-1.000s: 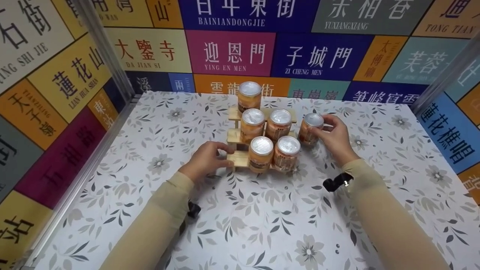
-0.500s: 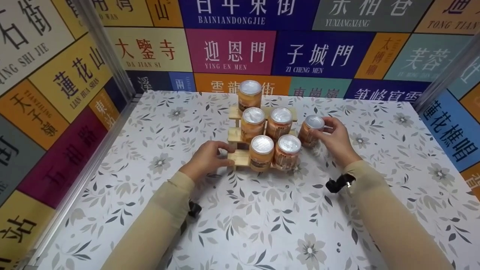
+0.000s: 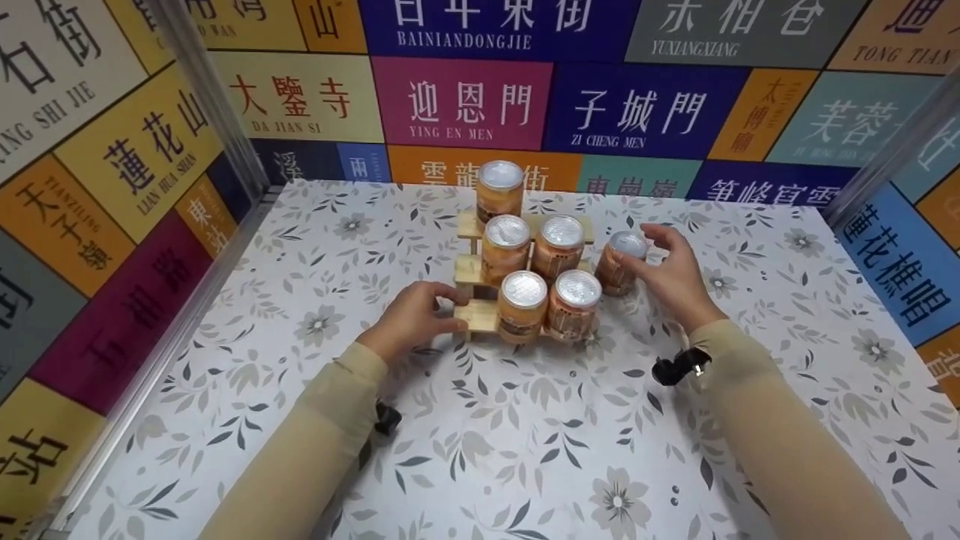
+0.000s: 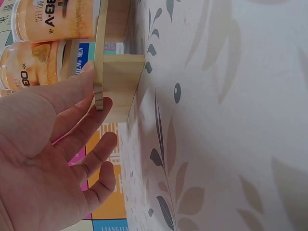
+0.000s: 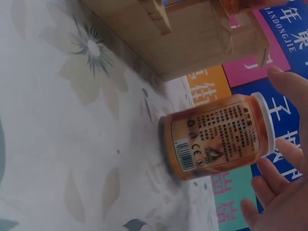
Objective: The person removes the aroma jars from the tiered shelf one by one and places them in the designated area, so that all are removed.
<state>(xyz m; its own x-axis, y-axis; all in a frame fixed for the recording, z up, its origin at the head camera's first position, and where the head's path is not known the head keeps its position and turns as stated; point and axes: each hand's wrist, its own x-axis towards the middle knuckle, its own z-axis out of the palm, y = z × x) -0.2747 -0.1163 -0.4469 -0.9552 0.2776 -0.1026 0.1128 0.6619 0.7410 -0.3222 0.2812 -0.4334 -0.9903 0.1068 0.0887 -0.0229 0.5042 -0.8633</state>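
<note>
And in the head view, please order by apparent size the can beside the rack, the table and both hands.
1. Table
2. Left hand, right hand: too alike to rank
3. Can beside the rack

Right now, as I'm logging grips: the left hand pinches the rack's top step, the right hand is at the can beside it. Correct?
Not the top: the head view shows the left hand pinching the bottom step of the rack. The right hand is at the can beside it.

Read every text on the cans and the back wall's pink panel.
"迎恩門": pink panel
"YING EN MEN": same panel
"MEET": nearer can, left wrist view; rest unclear
"CE": barcoded can; remaining print too blurred
Other cans: too small or partial
</note>
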